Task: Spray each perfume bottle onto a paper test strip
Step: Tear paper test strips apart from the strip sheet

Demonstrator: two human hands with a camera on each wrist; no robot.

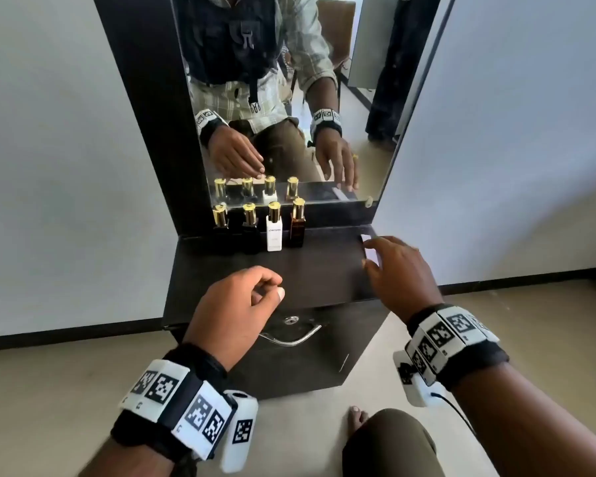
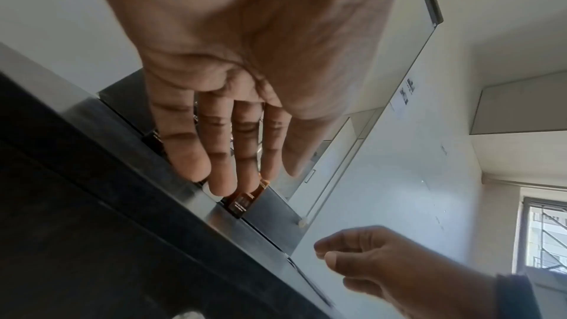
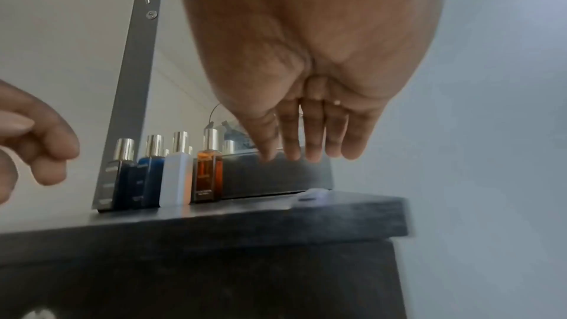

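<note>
Four gold-capped perfume bottles stand in a row at the back of the dark dresser top (image 1: 317, 277), against the mirror: black (image 1: 221, 232), dark blue (image 1: 250, 235), white (image 1: 274, 235) (image 3: 176, 178) and amber (image 1: 297, 230) (image 3: 208, 176). White paper test strips (image 1: 372, 257) (image 3: 313, 194) lie at the right rear of the top. My right hand (image 1: 367, 253) (image 3: 306, 152) hovers over them with fingers spread, holding nothing; whether it touches them I cannot tell. My left hand (image 1: 272, 287) (image 2: 227, 154) hangs over the front of the top, loosely curled and empty.
A tall mirror (image 1: 289, 98) rises behind the bottles and doubles them. Below the top is a drawer with a metal handle (image 1: 289, 337) and a keyhole. Pale walls flank the dresser. My knee (image 1: 389, 442) and a bare foot are on the floor below.
</note>
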